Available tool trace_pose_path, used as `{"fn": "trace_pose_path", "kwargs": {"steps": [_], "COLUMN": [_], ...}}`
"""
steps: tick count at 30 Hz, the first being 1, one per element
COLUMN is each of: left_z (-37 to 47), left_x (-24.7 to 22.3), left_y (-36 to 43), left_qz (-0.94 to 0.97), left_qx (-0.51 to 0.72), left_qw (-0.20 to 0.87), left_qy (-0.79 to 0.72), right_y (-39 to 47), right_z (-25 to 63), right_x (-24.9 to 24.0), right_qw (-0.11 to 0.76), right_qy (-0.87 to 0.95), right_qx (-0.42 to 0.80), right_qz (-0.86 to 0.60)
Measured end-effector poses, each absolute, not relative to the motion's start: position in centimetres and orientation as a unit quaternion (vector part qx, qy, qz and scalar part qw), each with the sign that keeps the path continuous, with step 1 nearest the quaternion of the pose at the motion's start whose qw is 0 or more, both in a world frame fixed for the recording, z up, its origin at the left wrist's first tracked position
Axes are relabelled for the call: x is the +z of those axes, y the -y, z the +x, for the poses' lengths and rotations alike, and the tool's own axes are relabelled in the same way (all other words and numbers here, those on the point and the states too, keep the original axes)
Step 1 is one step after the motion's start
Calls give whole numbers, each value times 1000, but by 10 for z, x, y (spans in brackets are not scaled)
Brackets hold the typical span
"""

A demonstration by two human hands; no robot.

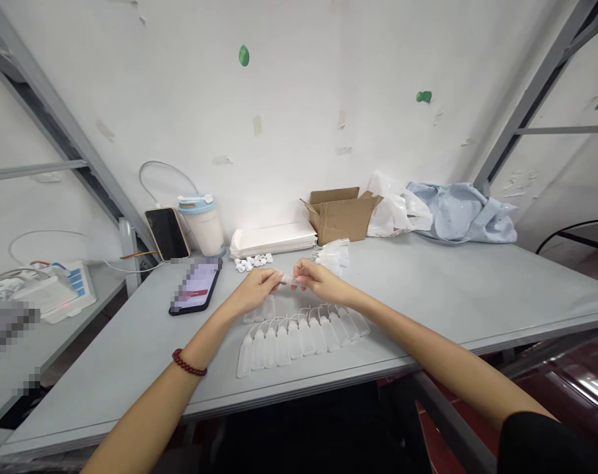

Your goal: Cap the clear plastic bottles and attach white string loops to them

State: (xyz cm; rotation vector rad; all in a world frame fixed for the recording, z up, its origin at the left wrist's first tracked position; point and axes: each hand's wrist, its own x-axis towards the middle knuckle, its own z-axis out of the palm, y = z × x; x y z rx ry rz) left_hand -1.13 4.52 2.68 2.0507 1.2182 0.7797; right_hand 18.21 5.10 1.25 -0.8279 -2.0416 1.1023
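Both hands meet above the middle of the table. My left hand [262, 286] is closed in a pinch on a small white cap [284, 279]. From the other side, the fingers of my right hand [315, 278] close around a small translucent plastic bottle [294, 281], mostly hidden by them. Below the hands lies a row of translucent squeeze bottles [282, 345] with thin curved strips at their tops. A few more clear bottles [268, 308] lie partly behind the left hand. Loose white caps [252, 263] are heaped beyond it, and translucent plastic parts [334, 255] are piled beyond the right hand.
A phone [196, 286] lies on the grey table [457, 289] at left. Behind it stand another phone [168, 234] on a cable and a lidded cup [203, 225]. Along the wall are a white stack [274, 238], cardboard box [343, 219], plastic bag [398, 210] and blue cloth [460, 212].
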Motion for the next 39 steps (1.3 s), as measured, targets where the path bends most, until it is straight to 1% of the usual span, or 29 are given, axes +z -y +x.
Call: {"fn": "trace_pose_path", "kwargs": {"steps": [3,7,10,14,17,27,34,39], "left_z": [-10,-8,-7,-8,-8,-2,-3,-3], "left_x": [24,24,28,33,35,29,34,32], "left_y": [-45,-43,-39,-35,-34,-37,-31,-29], "left_qz": [763,779,789,789,781,716,755,751], "left_qx": [304,311,310,305,321,324,364,381], "left_qw": [340,298,279,294,302,375,320,318], "left_qy": [-458,-455,-452,-446,-443,-491,-442,-435], "right_y": [-50,-54,-57,-58,-58,-48,-46,-51], "right_z": [182,184,185,184,184,182,183,184], "right_x": [13,9,6,7,9,20,21,16], "right_qw": [332,338,336,315,326,344,339,337], "right_qy": [786,787,759,708,692,693,694,695], "right_qx": [409,399,449,529,549,536,527,533], "right_qz": [-324,-329,-332,-346,-337,-338,-354,-346]}}
